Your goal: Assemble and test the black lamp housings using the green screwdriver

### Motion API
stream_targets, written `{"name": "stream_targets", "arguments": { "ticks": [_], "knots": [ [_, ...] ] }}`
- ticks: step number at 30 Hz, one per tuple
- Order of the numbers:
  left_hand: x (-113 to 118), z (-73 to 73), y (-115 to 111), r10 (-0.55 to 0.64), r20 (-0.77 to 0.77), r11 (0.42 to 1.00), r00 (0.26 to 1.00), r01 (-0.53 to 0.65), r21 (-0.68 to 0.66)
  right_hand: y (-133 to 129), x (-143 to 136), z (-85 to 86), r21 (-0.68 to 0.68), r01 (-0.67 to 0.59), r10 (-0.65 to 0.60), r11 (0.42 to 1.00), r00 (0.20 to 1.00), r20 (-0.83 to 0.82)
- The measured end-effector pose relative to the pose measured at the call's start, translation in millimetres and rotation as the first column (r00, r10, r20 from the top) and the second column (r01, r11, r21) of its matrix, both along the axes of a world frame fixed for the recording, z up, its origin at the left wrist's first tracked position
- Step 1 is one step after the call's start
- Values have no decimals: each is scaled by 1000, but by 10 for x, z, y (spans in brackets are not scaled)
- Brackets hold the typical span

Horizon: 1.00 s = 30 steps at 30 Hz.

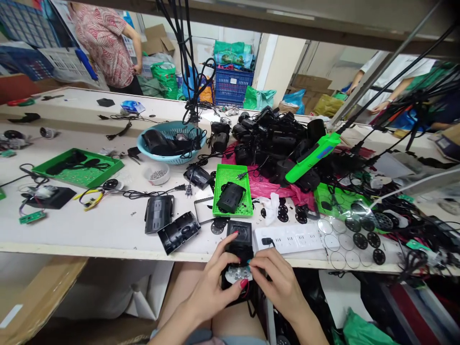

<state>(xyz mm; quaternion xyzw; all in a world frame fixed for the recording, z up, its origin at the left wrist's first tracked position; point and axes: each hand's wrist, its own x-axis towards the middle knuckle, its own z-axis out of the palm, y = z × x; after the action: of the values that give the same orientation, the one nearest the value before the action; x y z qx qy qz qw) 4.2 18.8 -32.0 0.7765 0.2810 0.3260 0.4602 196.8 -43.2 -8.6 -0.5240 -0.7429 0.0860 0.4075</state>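
Note:
At the table's front edge, my left hand (212, 280) grips a black plastic device (240, 234), its thumb and fingers around the sides. A clear, bumpy lens disc (238, 273) shows in the device's near end, between thumb and forefinger. My right hand (278, 282) is closed in a pinch at the right side of the device. Something small and teal shows at its fingertips, too hidden to name. Left of my hands lie an open black housing shell (178, 232) and a closed black housing (158, 213). A white power strip (287, 239) lies just to the right.
Beyond my hands sits a green tray (232, 167) with a black housing. A blue basket (170, 155), a bowl of screws (157, 174) and a heap of black devices (283, 139) stand farther back. A bright green tool (312, 157) hangs at right. Clear lens rings (338, 242) lie nearby.

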Motion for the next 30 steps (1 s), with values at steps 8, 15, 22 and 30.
{"name": "stream_targets", "arguments": {
  "ticks": [8, 15, 22, 30],
  "knots": [
    [3, 55, 13, -2, -31, 1000, 1000, 2, -10, 65, -16, 110, 17, -26, 25, 1000, 998, 63],
    [-17, 13, 12, -2, -14, 1000, 1000, 2, -11, 33, -58, 32, 92, 48, -46, 995, 999, -28],
    [-40, 4, 17, -16, 2, 1000, 1000, 16, -11, 68, -36, 30, 185, 54, -63, 981, 997, 44],
    [-37, -63, 9, 7, 109, 1000, 994, -8, 14, 98, -39, 27, 318, 67, -112, 946, 986, 125]
  ]
}}
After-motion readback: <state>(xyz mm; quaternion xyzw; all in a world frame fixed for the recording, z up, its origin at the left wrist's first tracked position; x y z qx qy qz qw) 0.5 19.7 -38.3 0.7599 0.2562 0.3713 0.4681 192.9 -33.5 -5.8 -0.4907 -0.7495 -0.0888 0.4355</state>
